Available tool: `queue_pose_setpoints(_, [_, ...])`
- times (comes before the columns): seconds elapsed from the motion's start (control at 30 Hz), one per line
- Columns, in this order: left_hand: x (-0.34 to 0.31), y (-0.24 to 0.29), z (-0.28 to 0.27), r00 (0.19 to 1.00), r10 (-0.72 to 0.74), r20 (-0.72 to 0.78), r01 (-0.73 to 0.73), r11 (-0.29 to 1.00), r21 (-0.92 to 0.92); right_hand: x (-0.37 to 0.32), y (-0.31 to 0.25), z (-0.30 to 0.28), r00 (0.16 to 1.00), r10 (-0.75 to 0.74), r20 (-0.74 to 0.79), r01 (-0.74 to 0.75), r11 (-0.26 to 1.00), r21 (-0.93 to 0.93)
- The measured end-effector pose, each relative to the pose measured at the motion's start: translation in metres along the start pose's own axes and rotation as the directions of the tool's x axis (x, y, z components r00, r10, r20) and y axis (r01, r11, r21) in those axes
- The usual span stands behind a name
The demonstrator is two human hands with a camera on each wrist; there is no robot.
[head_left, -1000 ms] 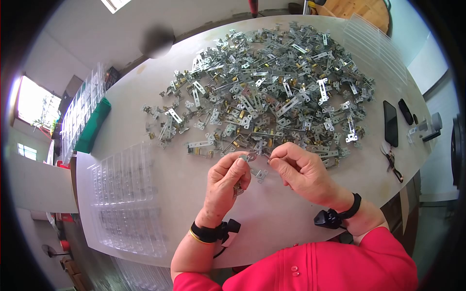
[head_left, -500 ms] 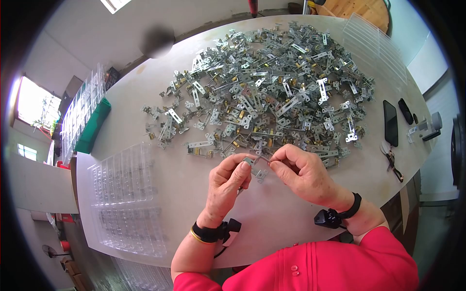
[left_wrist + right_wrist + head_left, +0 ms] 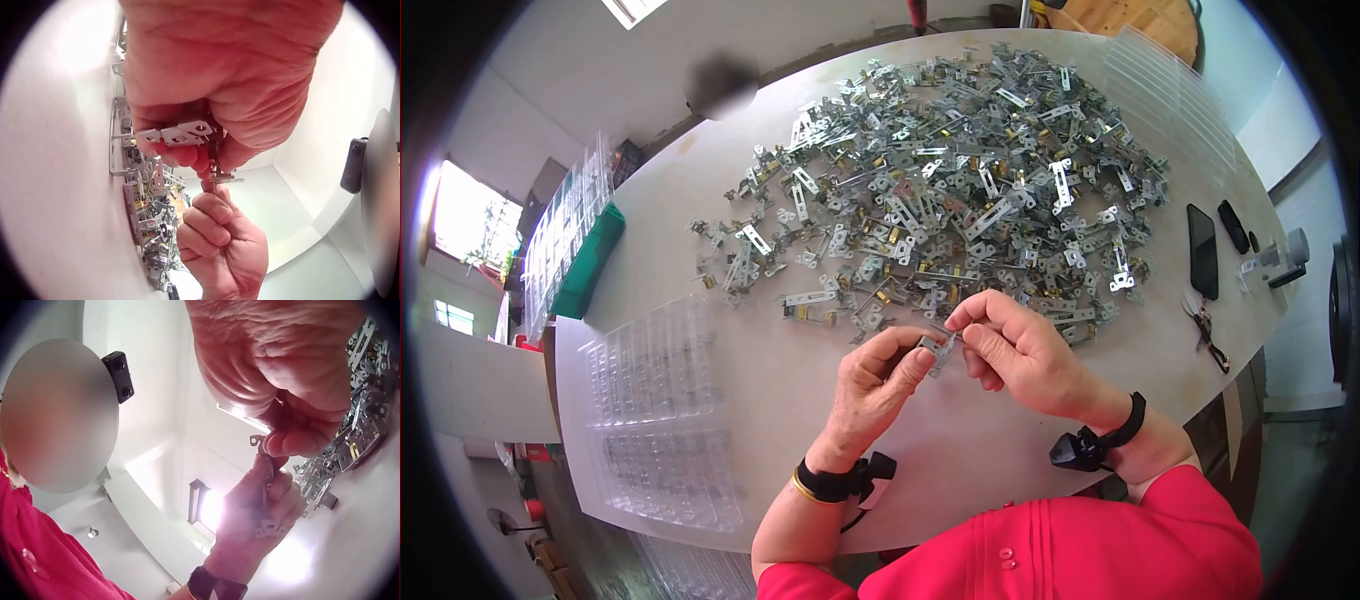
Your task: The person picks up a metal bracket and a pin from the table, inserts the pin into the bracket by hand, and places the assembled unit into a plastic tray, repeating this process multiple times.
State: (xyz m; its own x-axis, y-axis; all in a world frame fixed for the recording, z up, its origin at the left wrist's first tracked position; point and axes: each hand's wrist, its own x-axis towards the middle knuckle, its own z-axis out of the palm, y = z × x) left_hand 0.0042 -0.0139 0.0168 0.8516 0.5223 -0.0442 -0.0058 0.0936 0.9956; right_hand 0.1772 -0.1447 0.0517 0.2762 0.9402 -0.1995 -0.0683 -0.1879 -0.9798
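My left hand (image 3: 875, 388) grips a grey metal bracket (image 3: 178, 136) with punched holes; much of it is hidden within the fingers. In the right wrist view, one holed end of the bracket (image 3: 270, 529) sticks out below that hand's fingers. My right hand (image 3: 1030, 358) pinches a thin metal piece (image 3: 215, 187) at the bracket's other end, its thumb and forefinger right at the left fingertips. Both hands are above the near side of the table (image 3: 960, 460), just in front of a large heap of similar metal brackets (image 3: 960, 190).
Clear plastic trays (image 3: 655, 360) lie at the left, and more stand in a green bin (image 3: 590, 265) behind them. On the right are a phone (image 3: 1203, 250), a small black case (image 3: 1231, 224) and snips (image 3: 1206, 330). Another clear tray (image 3: 1170, 95) lies at the back right.
My left hand has moved right with the bracket, closing the gap to my right fingertips. The right hand has turned slightly and stays in about the same place.
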Motion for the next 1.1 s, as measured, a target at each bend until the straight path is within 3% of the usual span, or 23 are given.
queue_pose_setpoints(0.17, [-0.001, 0.002, -0.002, 0.997, -0.021, 0.073, 0.015, 0.996, 0.085, 0.003, 0.005, -0.006, 0.987, 0.086, 0.133, -0.107, 0.980, 0.165])
queue_pose_setpoints(0.3, [0.000, 0.001, 0.003, 0.998, 0.001, 0.065, -0.002, 1.000, 0.005, 0.004, 0.007, -0.009, 0.980, 0.109, 0.165, -0.143, 0.967, 0.211])
queue_pose_setpoints(0.4, [-0.001, -0.002, 0.000, 0.996, -0.002, 0.084, -0.011, 0.989, 0.149, 0.005, 0.005, -0.008, 0.972, 0.142, 0.186, -0.184, 0.956, 0.228])
queue_pose_setpoints(0.57, [-0.001, 0.001, 0.004, 0.994, 0.055, 0.092, -0.072, 0.979, 0.189, 0.003, 0.001, -0.006, 0.989, 0.105, 0.105, -0.107, 0.994, 0.020])
queue_pose_setpoints(0.7, [-0.002, 0.006, 0.004, 0.995, 0.018, 0.095, -0.030, 0.991, 0.129, 0.005, 0.013, -0.005, 0.996, 0.022, 0.085, -0.022, 1.000, -0.005])
queue_pose_setpoints(0.77, [-0.003, 0.007, 0.005, 0.982, 0.033, 0.187, -0.079, 0.966, 0.247, 0.007, 0.023, -0.003, 0.984, -0.174, 0.048, 0.172, 0.984, 0.050])
queue_pose_setpoints(0.9, [-0.002, 0.004, 0.009, 0.982, 0.072, 0.177, -0.122, 0.950, 0.288, 0.010, 0.025, 0.003, 0.948, -0.298, -0.108, 0.309, 0.946, 0.102])
queue_pose_setpoints(0.97, [0.000, -0.005, 0.010, 0.986, 0.169, -0.015, -0.160, 0.956, 0.245, 0.010, 0.024, -0.002, 0.920, -0.357, -0.164, 0.351, 0.934, -0.065])
queue_pose_setpoints(1.1, [0.001, -0.002, 0.010, 0.972, 0.197, -0.130, -0.147, 0.935, 0.323, 0.004, 0.013, -0.002, 0.971, -0.219, -0.096, 0.220, 0.975, 0.000])
